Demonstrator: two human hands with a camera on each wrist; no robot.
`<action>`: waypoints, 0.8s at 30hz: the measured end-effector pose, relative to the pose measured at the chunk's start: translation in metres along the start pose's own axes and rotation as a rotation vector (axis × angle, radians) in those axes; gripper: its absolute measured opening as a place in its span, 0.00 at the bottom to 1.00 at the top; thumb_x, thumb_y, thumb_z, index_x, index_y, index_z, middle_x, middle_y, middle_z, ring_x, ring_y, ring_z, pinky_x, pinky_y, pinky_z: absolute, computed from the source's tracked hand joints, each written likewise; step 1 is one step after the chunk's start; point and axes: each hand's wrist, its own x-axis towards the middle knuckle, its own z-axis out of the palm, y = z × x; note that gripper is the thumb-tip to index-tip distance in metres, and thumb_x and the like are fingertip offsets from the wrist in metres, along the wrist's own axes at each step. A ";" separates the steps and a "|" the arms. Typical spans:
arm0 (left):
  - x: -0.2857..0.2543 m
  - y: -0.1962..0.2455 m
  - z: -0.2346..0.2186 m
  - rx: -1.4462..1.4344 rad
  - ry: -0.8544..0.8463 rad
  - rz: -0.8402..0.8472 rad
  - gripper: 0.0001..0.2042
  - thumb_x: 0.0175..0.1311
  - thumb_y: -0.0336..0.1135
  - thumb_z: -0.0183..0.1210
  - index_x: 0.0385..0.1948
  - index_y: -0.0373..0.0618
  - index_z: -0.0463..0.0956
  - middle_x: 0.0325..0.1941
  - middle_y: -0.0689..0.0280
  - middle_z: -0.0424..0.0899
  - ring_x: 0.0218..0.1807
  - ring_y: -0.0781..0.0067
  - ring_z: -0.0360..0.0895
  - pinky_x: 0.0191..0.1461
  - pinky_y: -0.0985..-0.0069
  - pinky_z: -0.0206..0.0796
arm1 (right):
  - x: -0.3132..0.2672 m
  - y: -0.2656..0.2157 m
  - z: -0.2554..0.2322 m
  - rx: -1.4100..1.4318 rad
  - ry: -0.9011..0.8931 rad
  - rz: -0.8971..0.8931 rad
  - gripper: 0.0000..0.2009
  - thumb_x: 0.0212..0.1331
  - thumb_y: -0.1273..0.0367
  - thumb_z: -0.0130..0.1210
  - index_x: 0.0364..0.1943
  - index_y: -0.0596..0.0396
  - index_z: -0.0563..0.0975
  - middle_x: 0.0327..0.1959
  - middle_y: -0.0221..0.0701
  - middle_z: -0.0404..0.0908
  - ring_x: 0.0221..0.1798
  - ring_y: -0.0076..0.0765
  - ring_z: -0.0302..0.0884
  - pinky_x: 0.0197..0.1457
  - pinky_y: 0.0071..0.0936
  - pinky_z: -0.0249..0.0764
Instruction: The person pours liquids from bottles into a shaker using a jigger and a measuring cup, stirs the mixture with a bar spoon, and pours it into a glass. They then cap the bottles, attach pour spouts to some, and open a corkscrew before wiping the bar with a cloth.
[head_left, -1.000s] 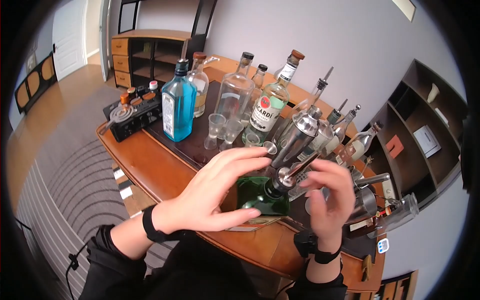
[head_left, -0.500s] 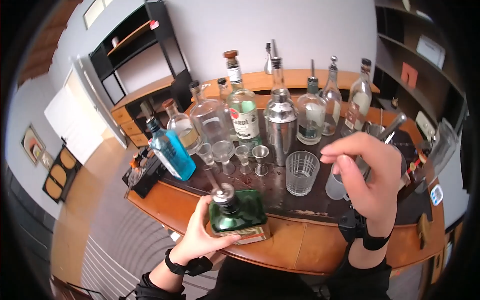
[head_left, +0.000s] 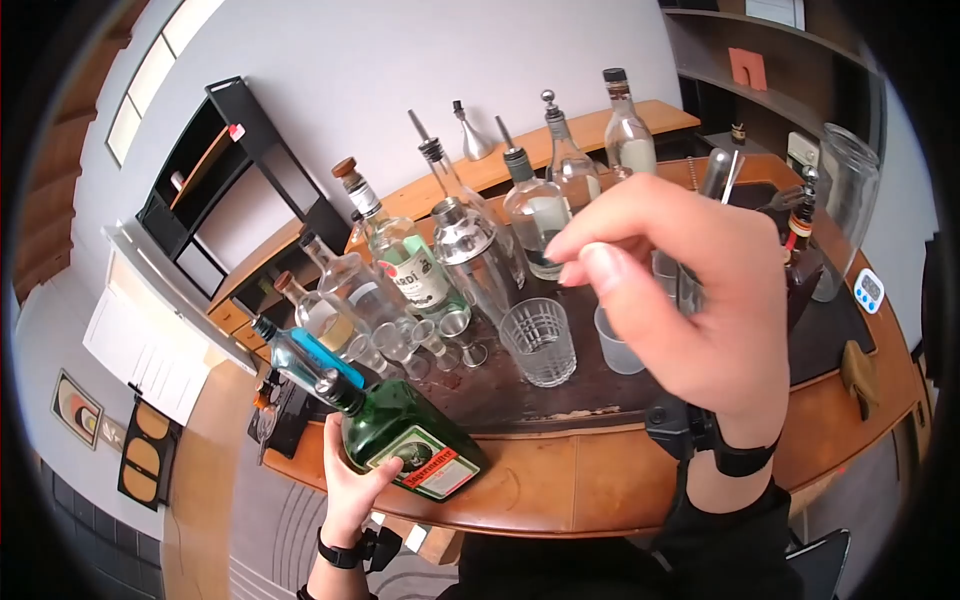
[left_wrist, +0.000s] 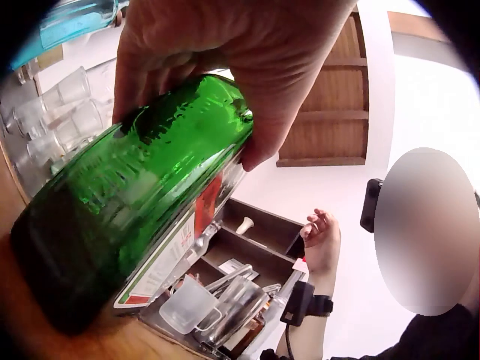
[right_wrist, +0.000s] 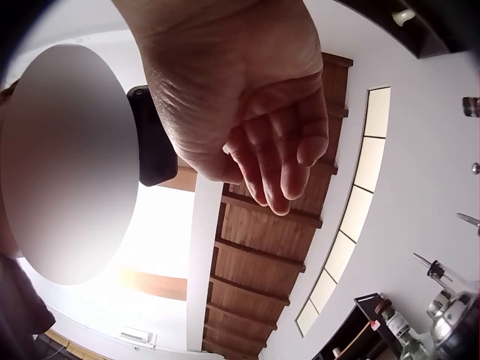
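Note:
At the table's front left, my left hand (head_left: pixel 352 488) grips a green square bottle (head_left: pixel 400 425) with a metal pourer in its neck. Its label faces me, and the bottle leans to the left. Seen from the left wrist, the fingers and thumb wrap the bottle's upper part (left_wrist: pixel 161 165), with its base low over the wood. My right hand (head_left: pixel 700 300) is raised over the table's right side, fingers loosely bent and holding nothing; the right wrist view shows that hand (right_wrist: pixel 247 97) empty too. Below and left of it stands a cut-glass tumbler (head_left: pixel 540 345).
Several small glasses and a jigger (head_left: pixel 467 340) stand beside the tumbler. Behind are a steel shaker (head_left: pixel 470 245), a Bacardi bottle (head_left: pixel 410 270) and other bottles with pourers. A blue bottle (head_left: pixel 325 355) is at left, a frosted cup (head_left: pixel 622 345) and timer (head_left: pixel 868 291) at right.
My left hand has taken hold of the green bottle, moved it left and tilted it so its label shows. My right hand has left the bottle and risen to the right. The head view has turned.

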 end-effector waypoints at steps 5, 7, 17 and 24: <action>0.007 0.023 0.018 0.118 -0.145 0.076 0.32 0.43 0.28 0.72 0.52 0.42 0.62 0.50 0.64 0.74 0.53 0.74 0.73 0.61 0.73 0.65 | 0.000 0.002 0.013 0.129 -0.166 0.097 0.10 0.58 0.69 0.60 0.40 0.61 0.80 0.32 0.33 0.83 0.30 0.22 0.79 0.33 0.20 0.73; 0.009 0.034 0.027 0.057 -0.150 0.142 0.33 0.42 0.29 0.73 0.51 0.42 0.62 0.51 0.64 0.74 0.55 0.72 0.74 0.62 0.72 0.65 | -0.003 0.007 0.026 0.091 -0.338 0.105 0.21 0.58 0.56 0.60 0.40 0.64 0.77 0.37 0.45 0.81 0.38 0.49 0.81 0.41 0.38 0.77; 0.049 0.060 0.047 -0.085 -0.346 0.199 0.42 0.38 0.32 0.75 0.60 0.39 0.61 0.56 0.63 0.73 0.59 0.71 0.71 0.64 0.73 0.62 | -0.005 0.004 0.075 0.214 -0.540 0.372 0.37 0.41 0.59 0.73 0.53 0.62 0.66 0.43 0.48 0.80 0.47 0.51 0.82 0.49 0.38 0.76; 0.089 0.043 0.038 -0.138 -0.494 0.377 0.44 0.53 0.49 0.70 0.68 0.38 0.56 0.65 0.60 0.67 0.68 0.67 0.64 0.71 0.67 0.54 | -0.001 0.010 0.086 0.051 -0.239 0.285 0.35 0.41 0.57 0.73 0.51 0.59 0.68 0.38 0.44 0.82 0.42 0.45 0.85 0.47 0.35 0.78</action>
